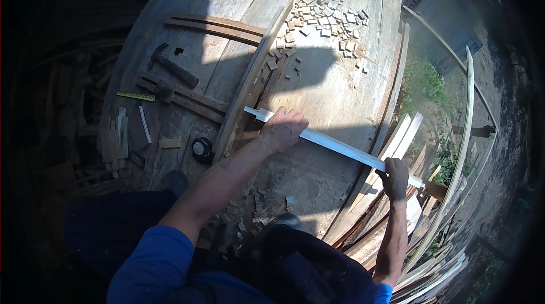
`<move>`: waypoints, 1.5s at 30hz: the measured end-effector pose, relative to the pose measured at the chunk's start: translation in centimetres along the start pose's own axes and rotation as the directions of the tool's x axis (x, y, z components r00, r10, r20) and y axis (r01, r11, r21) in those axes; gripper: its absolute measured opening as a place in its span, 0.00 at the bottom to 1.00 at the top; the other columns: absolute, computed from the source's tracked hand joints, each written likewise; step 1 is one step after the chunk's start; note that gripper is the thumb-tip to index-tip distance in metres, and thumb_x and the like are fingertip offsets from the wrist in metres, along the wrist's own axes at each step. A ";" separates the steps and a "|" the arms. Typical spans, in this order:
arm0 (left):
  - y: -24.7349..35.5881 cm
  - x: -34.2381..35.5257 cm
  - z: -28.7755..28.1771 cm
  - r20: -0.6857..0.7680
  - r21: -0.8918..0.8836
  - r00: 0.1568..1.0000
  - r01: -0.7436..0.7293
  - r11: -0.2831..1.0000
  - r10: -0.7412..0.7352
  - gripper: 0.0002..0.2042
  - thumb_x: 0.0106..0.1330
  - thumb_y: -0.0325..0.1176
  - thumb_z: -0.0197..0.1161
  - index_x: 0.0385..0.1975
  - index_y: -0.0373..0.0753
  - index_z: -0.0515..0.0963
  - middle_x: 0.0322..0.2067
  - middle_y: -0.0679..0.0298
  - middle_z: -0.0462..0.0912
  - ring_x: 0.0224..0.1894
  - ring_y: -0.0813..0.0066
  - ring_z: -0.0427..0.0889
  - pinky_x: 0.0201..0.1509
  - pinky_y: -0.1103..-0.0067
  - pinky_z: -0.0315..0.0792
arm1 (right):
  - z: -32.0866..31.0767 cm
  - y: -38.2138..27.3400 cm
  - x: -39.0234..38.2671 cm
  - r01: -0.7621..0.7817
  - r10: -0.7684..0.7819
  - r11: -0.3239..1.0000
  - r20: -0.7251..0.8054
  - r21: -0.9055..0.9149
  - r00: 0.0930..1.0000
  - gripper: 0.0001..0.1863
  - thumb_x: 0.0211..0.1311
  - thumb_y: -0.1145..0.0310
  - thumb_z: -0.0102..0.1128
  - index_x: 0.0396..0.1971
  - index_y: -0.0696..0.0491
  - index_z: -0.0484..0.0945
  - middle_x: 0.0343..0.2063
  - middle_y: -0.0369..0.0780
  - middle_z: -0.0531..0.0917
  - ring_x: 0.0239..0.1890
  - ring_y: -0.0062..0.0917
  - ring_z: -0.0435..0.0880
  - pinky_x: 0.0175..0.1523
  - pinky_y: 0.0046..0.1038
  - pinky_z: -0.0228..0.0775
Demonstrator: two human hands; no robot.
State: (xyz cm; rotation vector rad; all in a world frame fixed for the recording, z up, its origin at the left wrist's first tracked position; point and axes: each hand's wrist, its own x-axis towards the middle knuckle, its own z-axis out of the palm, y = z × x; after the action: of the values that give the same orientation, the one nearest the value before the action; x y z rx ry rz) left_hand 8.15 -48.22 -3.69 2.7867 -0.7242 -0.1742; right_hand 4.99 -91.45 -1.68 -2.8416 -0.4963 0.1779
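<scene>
A long pale wooden strip (340, 148), with narrower cut ends, lies slantwise in front of me over the wide plank bench (352, 99). My left hand (284, 130) is wrapped over it near its left end. Toward the other end, my right hand (394, 179) grips the same strip, thumb on the near side. The strip's left end reaches to a long upright-edged board (250, 82) that crosses the bench. Its right end extends past the bench edge, beside a pile of boards. The fingertips of both hands are partly hidden behind the strip.
Small cut wood blocks (326, 17) are scattered at the far side. On the left lie a hammer (173, 67), slotted wooden rails (218, 28), a yellow tape measure (136, 96) and a round black object (202, 149). Long boards (363, 213) are stacked at the right; offcuts and sawdust lie near my feet.
</scene>
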 end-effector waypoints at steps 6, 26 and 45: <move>1.3 -1.1 -2.1 0.010 0.024 0.965 -0.261 0.965 0.261 0.29 0.58 0.45 0.72 0.58 0.40 0.75 0.47 0.62 0.78 0.54 0.63 0.79 0.57 0.63 0.70 | -2.6 1.8 -1.1 -0.361 0.126 0.858 0.531 0.366 0.838 0.35 0.51 0.41 0.78 0.46 0.56 0.80 0.29 0.47 0.87 0.35 0.46 0.88 0.41 0.44 0.74; -0.8 2.0 -1.6 0.199 -0.013 0.959 -0.204 0.979 0.203 0.08 0.68 0.38 0.61 0.39 0.41 0.78 0.39 0.62 0.80 0.48 0.65 0.81 0.48 0.67 0.75 | -1.6 -1.0 0.8 0.014 -0.026 0.998 0.218 0.056 0.975 0.22 0.58 0.55 0.76 0.49 0.48 0.81 0.37 0.41 0.85 0.34 0.40 0.87 0.41 0.44 0.73; -2.9 6.4 -1.7 0.092 0.096 0.969 -0.237 0.967 0.229 0.11 0.64 0.40 0.67 0.40 0.43 0.77 0.41 0.65 0.80 0.50 0.67 0.80 0.50 0.69 0.74 | -1.3 0.7 4.6 -0.023 0.020 1.000 0.138 0.016 0.990 0.21 0.59 0.54 0.74 0.48 0.47 0.81 0.37 0.41 0.84 0.36 0.42 0.86 0.42 0.44 0.73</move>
State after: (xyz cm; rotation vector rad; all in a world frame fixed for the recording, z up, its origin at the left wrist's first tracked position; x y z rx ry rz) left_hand 15.33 -48.54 -3.22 2.7764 -1.1040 -0.2084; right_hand 9.72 -90.82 -0.97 -2.8309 -0.4894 0.3833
